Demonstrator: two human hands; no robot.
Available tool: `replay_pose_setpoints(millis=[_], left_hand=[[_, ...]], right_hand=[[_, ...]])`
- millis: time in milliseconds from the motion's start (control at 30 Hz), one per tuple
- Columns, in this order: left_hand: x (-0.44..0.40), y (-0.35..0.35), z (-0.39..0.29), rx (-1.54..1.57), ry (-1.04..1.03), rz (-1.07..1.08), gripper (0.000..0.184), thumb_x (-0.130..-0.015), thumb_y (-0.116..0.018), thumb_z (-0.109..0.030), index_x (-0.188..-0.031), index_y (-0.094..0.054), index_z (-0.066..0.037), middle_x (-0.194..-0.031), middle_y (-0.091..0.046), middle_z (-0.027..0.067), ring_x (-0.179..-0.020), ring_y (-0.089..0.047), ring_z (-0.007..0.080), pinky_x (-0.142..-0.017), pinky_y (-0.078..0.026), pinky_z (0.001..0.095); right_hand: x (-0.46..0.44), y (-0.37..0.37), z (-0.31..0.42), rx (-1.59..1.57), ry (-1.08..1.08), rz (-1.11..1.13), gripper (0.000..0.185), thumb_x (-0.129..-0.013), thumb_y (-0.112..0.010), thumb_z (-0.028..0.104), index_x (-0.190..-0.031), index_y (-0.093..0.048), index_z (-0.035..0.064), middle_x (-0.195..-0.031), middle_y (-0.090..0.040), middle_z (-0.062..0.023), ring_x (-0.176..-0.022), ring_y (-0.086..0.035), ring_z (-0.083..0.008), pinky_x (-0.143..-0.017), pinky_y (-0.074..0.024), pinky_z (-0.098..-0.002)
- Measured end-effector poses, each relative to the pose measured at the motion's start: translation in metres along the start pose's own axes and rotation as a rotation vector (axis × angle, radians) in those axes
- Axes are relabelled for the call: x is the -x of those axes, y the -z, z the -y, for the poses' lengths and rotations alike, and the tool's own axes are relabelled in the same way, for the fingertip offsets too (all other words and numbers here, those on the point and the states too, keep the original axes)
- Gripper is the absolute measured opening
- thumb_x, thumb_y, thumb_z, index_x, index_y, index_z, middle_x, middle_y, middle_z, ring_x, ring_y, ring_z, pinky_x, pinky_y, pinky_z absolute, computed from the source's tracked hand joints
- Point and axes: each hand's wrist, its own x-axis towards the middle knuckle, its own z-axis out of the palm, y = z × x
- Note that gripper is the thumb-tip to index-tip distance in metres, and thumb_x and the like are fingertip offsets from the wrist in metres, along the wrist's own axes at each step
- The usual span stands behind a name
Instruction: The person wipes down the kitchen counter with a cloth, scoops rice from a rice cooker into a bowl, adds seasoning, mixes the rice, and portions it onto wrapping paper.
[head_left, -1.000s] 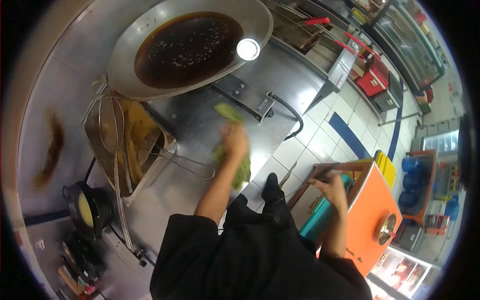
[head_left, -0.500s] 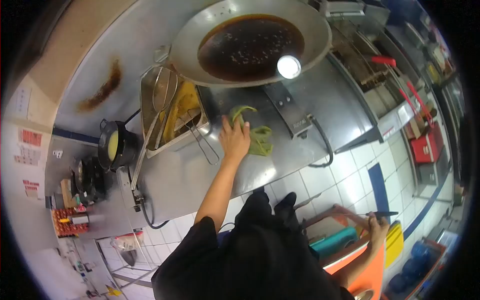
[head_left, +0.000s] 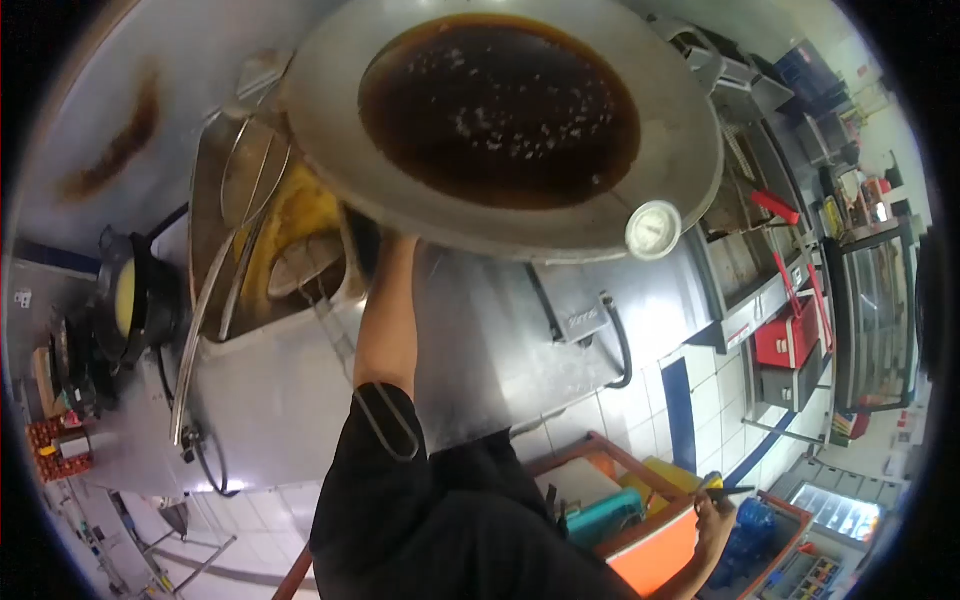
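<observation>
While the right hand (head_left: 712, 518) is closed around a slim dark tool (head_left: 738, 491), that tool lies nearly level across the view, its long axis sideways and its visible end pointing out to the right, away from the body. It is held above the far corner of an orange cart (head_left: 650, 552), near the teal object (head_left: 605, 517) inside. The left forearm (head_left: 388, 325) points straight up the view and slips beneath the near rim of the wok (head_left: 325, 150); the left hand is hidden there, so I cannot tell whether its fingers are spread or gripping anything.

The wok's long axis, as seen, slants from upper left to lower right, with dark liquid (head_left: 500, 110) inside and a round dial (head_left: 654, 230) at its lower right rim. Left of the forearm, a tray (head_left: 208, 170) holds a long-handled skimmer (head_left: 252, 175), its handle pointing down and left, and a wire-handled strainer (head_left: 305, 265), its handle pointing down and right. Farther left sits a black pot (head_left: 143, 310).

Half a second ago the left hand lay on a green cloth on the open counter (head_left: 470, 350); now the cloth is out of sight. The dark tool points right, as it did then.
</observation>
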Motion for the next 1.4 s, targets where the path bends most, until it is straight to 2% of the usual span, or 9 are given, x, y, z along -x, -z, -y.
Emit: replay_pose_setpoints(millis=[133, 267, 400, 600, 767, 1067, 1167, 1200, 1400], left_hand=[[0.062, -0.026, 0.034, -0.323, -0.204, -0.184, 0.057, -0.100, -0.047, -0.031, -0.149, -0.042, -0.003, -0.156, -0.036, 0.0206, -0.146, -0.029, 0.0402, -0.120, -0.024, 0.0520], [0.240, -0.006, 0.033, -0.253, -0.403, 0.049, 0.062, -0.089, -0.063, -0.026, -0.145, -0.046, -0.005, -0.155, -0.038, 0.0181, -0.146, -0.031, 0.0394, -0.118, -0.030, 0.0509], [0.347, 0.048, 0.122, -0.333, -0.181, 0.054, 0.065, -0.078, -0.068, -0.019, -0.139, -0.052, -0.003, -0.149, -0.044, 0.0197, -0.142, -0.036, 0.0401, -0.118, -0.031, 0.0479], [0.404, 0.104, 0.251, -0.383, 0.478, -0.463, 0.063, -0.088, -0.053, -0.012, -0.146, -0.039, 0.008, -0.153, -0.037, 0.0283, -0.144, -0.034, 0.0409, -0.118, -0.029, 0.0452], [0.360, 0.044, 0.152, -0.472, 0.330, -0.330, 0.059, -0.086, -0.052, -0.006, -0.142, -0.045, 0.009, -0.152, -0.039, 0.0286, -0.143, -0.034, 0.0446, -0.119, -0.028, 0.0478], [0.333, -0.054, -0.043, -0.275, 0.160, -0.072, 0.055, -0.081, -0.055, -0.006, -0.136, -0.057, -0.004, -0.142, -0.053, 0.0236, -0.127, -0.055, 0.0417, -0.100, -0.049, 0.0511], [0.322, -0.048, -0.077, -0.157, 0.205, -0.220, 0.049, -0.081, -0.054, -0.005, -0.129, -0.062, -0.001, -0.123, -0.066, 0.0226, -0.108, -0.066, 0.0395, -0.093, -0.053, 0.0456], [0.322, -0.037, -0.094, -0.025, 0.303, -0.265, 0.046, -0.082, -0.053, -0.004, -0.127, -0.063, 0.001, -0.117, -0.069, 0.0222, -0.102, -0.069, 0.0371, -0.091, -0.054, 0.0427], [0.341, 0.012, -0.264, 0.650, 0.373, -0.520, 0.042, -0.084, -0.047, 0.004, -0.123, -0.061, 0.011, -0.106, -0.070, 0.0154, -0.094, -0.066, 0.0207, -0.085, -0.054, 0.0332]], right_hand=[[-0.008, -0.019, 0.050, -0.083, 0.088, 0.012, 0.025, -0.083, -0.073, 0.026, -0.076, -0.063, 0.0042, -0.063, -0.050, 0.0041, -0.053, -0.041, -0.0054, -0.046, -0.0288, -0.0256], [-0.036, -0.072, 0.080, -0.561, 0.075, 0.236, 0.031, -0.089, -0.072, 0.036, -0.085, -0.063, 0.0068, -0.064, -0.047, 0.0050, -0.052, -0.042, -0.0060, -0.045, -0.0315, -0.0223], [-0.046, -0.103, 0.102, -0.909, -0.030, 0.324, 0.030, -0.091, -0.070, 0.037, -0.100, -0.066, 0.0084, -0.074, -0.054, 0.0036, -0.060, -0.047, -0.0061, -0.047, -0.0305, -0.0207], [-0.062, -0.060, 0.124, -0.945, 0.038, -0.051, 0.031, -0.092, -0.071, 0.036, -0.096, -0.067, 0.0053, -0.074, -0.054, 0.0038, -0.060, -0.046, -0.0054, -0.050, -0.0304, -0.0227], [-0.098, 0.039, 0.179, -0.521, 0.431, -0.331, 0.037, -0.088, -0.075, 0.040, -0.076, -0.064, 0.0068, -0.065, -0.048, 0.0057, -0.055, -0.041, -0.0048, -0.049, -0.0299, -0.0234], [-0.222, 0.179, 0.346, -0.170, 0.952, -0.350, 0.042, -0.090, -0.071, 0.043, -0.098, -0.073, 0.0015, -0.072, -0.059, 0.0006, -0.066, -0.050, -0.0070, -0.060, -0.0401, -0.0261], [-0.300, 0.169, 0.416, -0.042, 1.009, -0.204, 0.048, -0.084, -0.075, 0.042, -0.110, -0.073, 0.0017, -0.099, -0.071, -0.0276, -0.095, -0.071, -0.0337, -0.090, -0.0525, -0.0431], [-0.393, 0.129, 0.437, 0.022, 1.327, -0.254, 0.048, -0.087, -0.071, 0.048, -0.110, -0.073, 0.0062, -0.096, -0.074, -0.0158, -0.086, -0.071, -0.0257, -0.081, -0.0535, -0.0395], [-0.463, 0.005, 0.512, 0.459, 1.065, -0.076, 0.046, -0.085, -0.071, 0.041, -0.115, -0.070, 0.0059, -0.113, -0.071, -0.0180, -0.104, -0.069, -0.0363, -0.087, -0.0549, -0.0475]])
